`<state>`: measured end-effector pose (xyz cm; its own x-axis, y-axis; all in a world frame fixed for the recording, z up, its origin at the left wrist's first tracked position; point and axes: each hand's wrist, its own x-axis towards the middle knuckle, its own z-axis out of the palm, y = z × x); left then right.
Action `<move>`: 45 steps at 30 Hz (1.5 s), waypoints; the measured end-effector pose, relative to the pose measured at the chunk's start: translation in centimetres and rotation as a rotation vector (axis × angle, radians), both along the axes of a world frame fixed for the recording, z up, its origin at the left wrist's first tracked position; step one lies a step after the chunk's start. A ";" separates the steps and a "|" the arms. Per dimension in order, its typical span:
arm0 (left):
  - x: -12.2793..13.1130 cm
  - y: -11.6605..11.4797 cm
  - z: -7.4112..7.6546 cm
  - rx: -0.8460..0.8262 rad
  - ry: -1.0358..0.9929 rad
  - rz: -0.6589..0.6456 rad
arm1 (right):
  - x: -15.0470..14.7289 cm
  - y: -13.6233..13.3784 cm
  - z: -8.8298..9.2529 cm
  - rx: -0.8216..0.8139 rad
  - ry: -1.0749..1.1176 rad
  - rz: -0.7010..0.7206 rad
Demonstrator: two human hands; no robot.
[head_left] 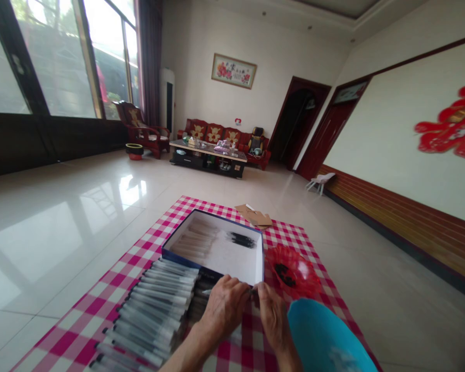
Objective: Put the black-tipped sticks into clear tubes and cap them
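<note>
My left hand (227, 298) is closed around a pen (206, 292), whose pale end pokes out on the left side of the fist. Close by, my right hand (272, 316) pinches a small dark piece (254, 291) at the pen's other end; the fingers hide most of it. Both hands are at the near edge of a shallow white-lined box (225, 261). Inside it lie several clear tubes (196, 237) and a bunch of black refills (241, 239). Left of my hands, many translucent pens with dark ends (151, 305) lie in a slanting row.
A red scalloped bowl (308, 271) with small black pieces (284, 275) stands to the right. Nearer is a blue basin (325, 330). Cardboard scraps (256, 216) lie on the checked tablecloth (139, 253) behind the box. A coffee table (207, 155) and sofa stand farther back.
</note>
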<state>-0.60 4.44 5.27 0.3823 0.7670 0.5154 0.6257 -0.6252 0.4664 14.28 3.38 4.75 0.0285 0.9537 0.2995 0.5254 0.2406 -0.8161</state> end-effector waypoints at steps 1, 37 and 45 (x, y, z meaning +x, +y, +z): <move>-0.1 0.0 0.0 -0.002 0.003 0.002 | 0.0 -0.1 0.2 -0.001 -0.005 0.029; -0.2 -0.1 0.2 -0.010 0.017 -0.023 | 0.2 -0.2 0.5 0.029 -0.041 0.023; -0.3 -0.1 0.5 -0.022 0.031 -0.015 | -0.8 -0.2 0.7 -0.026 0.007 -0.042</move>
